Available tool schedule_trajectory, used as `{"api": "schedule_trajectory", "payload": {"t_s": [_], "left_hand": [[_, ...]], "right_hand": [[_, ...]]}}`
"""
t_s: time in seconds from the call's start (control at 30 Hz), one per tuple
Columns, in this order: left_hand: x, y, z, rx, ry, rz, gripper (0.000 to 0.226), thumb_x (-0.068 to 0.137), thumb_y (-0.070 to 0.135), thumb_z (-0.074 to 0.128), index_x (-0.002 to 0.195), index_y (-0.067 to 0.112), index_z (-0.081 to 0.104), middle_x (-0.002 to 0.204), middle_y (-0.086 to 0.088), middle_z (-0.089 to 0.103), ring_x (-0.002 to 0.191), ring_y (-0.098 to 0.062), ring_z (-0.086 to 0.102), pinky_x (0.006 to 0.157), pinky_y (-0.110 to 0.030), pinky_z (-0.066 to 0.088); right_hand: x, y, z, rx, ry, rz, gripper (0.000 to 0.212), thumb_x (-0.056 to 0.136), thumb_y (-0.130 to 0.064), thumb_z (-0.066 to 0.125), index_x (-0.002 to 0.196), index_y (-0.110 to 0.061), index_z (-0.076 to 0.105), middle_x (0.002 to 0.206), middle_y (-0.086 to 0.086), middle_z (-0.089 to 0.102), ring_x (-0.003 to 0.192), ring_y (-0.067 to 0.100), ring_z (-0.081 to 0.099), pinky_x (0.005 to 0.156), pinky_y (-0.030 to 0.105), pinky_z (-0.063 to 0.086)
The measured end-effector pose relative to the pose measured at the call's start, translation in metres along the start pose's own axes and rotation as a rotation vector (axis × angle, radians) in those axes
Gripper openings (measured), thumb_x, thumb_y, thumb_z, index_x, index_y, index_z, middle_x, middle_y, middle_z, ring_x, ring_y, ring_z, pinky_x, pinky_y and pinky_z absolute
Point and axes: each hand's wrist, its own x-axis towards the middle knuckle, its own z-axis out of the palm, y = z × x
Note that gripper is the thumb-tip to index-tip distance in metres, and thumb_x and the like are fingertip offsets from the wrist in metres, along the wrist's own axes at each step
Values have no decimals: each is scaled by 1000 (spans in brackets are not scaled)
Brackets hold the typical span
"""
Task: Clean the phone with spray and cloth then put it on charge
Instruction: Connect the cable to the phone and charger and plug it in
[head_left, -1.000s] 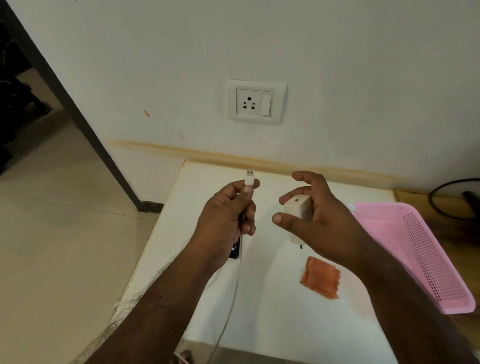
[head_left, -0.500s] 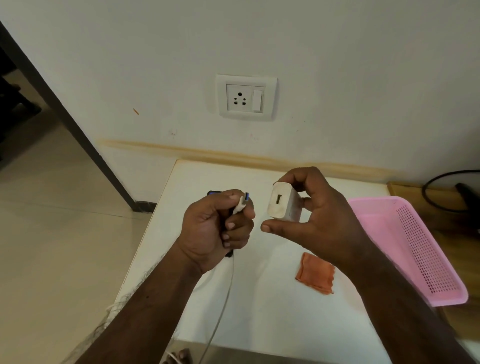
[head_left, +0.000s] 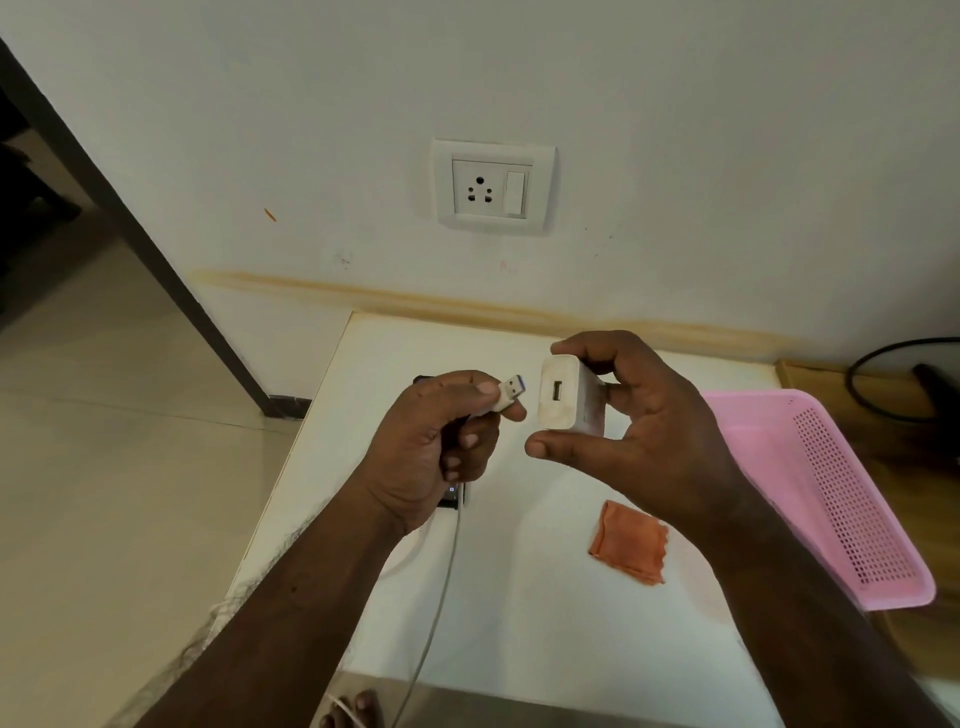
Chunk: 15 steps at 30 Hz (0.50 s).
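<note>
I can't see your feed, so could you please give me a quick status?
Left hand pinches USB plug; right hand grips charger. Plug just short of port, not yet in. Nothing between them.

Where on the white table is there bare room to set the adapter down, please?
Bare patches on the table: the near part between the cable and the orange cloth, and the far strip along the wall. It is crowded by the phone under the left hand, and by the pink basket.
</note>
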Motion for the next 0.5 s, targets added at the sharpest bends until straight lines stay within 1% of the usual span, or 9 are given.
{"api": "schedule_trajectory", "payload": {"t_s": [0.07,0.1,0.17,0.23,0.33,0.37,0.43,0.5], "left_hand": [[0,-1,1,37,37,9,31,77,36,64,82,6,74,53,-1,38,45,-15,21,48,-27,17],[0,-2,0,39,46,11,32,78,36,66,84,6,75,54,-1,41,44,-15,22,48,-26,18],[1,-3,-1,30,44,17,32,80,37,67,88,7,76,56,-1,43,43,-15,25,48,-25,20],[0,-3,-2,21,39,22,31,82,36,67,90,8,76,57,0,44,43,-14,26,47,-25,20],[0,-3,-1,32,43,26,30,82,37,67,90,10,77,58,0,45,44,-13,27,47,-24,20],[-1,-4,-1,36,45,26,30,82,38,68,90,11,78,58,0,45,43,-13,28,47,-24,21],[0,-4,-1,44,41,26,31,82,39,68,91,11,78,58,0,45,43,-13,29,47,-23,22],[0,-4,-2,48,34,25,32,82,40,68,92,11,78,58,0,46,43,-13,30,47,-23,23]], "right_hand": [[1,1,-1,63,3,16,58,66,-44,86,113,-53,52,115,-34,58,114,-9,53,81,0,42],[1,3,-1,104,0,21,57,67,-44,86,113,-51,54,117,-30,60,116,-4,55,83,3,44],[2,8,-1,178,-4,28,58,68,-42,87,116,-46,57,121,-19,63,120,7,57,87,11,49],[3,11,-1,216,-9,33,58,67,-42,85,118,-44,57,123,-15,64,121,13,57,87,19,53],[4,15,-2,251,-21,45,57,69,-42,83,119,-47,56,124,-14,63,123,14,56,85,21,53],[4,16,-2,265,-33,47,57,70,-40,83,119,-48,56,125,-15,62,125,13,55,86,20,53],[4,19,-1,296,-58,42,57,74,-29,83,120,-46,55,127,-16,61,127,11,53,87,17,51],[4,20,-1,352,-70,42,56,76,-18,80,121,-41,55,127,-15,61,127,11,52,86,17,50]]}}
